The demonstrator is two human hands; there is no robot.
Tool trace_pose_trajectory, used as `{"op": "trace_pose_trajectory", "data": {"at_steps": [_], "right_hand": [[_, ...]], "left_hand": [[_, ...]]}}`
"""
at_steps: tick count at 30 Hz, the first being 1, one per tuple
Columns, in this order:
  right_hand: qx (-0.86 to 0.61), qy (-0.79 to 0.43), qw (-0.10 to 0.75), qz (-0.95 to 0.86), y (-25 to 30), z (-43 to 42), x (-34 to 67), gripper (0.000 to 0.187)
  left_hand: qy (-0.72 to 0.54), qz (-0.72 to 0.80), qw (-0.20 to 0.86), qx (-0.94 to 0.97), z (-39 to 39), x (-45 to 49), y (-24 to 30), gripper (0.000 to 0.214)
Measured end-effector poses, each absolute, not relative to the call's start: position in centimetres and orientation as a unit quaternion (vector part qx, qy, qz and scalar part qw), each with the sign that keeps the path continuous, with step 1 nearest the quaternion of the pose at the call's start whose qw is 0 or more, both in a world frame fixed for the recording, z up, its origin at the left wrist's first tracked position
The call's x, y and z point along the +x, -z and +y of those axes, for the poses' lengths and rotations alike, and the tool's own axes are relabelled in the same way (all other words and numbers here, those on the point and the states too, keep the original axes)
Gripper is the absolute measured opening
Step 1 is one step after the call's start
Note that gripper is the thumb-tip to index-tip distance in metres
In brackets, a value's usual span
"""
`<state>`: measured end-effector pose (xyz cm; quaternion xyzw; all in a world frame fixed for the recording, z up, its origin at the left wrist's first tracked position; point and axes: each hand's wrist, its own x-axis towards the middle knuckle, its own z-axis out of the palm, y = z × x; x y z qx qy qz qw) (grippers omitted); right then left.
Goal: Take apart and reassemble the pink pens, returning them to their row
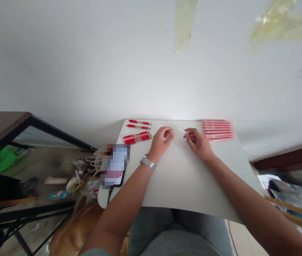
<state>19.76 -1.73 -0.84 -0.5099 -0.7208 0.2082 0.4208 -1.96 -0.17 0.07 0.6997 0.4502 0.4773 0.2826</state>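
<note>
Over the back middle of the white table point(177, 185), my right hand point(197, 142) pinches a thin whitish stick point(180, 130), perhaps a pen refill. Its free end points up and left, toward my other hand. Just across a small gap, my left hand point(163, 140) has its fingers curled with the thumb near the fingertips; what they hold, if anything, is too small to make out. Several red pens point(137, 138) lie left of my left hand. Beside my right hand is a row of pink pen-like sticks point(218, 130), apparently in clear wrapping.
A phone point(117, 165) with a cable lies at the table's left edge. A white wall point(156, 78) rises behind the table. Left below, a brown-furred animal point(77, 231) lies by a dark-framed desk point(4, 124). A bottle point(58, 195) and cup point(73, 184) are on the floor.
</note>
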Motion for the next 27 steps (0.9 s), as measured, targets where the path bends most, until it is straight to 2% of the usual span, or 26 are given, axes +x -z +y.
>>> {"op": "trace_pose_trajectory", "data": {"at_steps": [7,14,21,27], "right_hand": [[-0.472,-0.214,0.418,-0.746,0.8,-2.0,19.4,0.023],[-0.471,-0.196,0.406,-0.758,0.8,-2.0,19.5,0.021],[-0.489,-0.182,0.426,-0.738,1.3,-1.6,19.7,0.021],[-0.483,-0.158,0.44,-0.741,1.1,-1.4,19.8,0.021]], "left_hand": [[-0.478,0.369,0.462,0.65,-0.5,-1.1,-0.3,0.028],[-0.521,0.362,0.503,0.587,-0.7,-1.1,-1.1,0.03],[-0.627,0.41,0.436,0.498,0.5,-2.1,-1.1,0.036],[-0.589,0.498,0.315,0.552,1.0,-3.3,-0.4,0.026]]}}
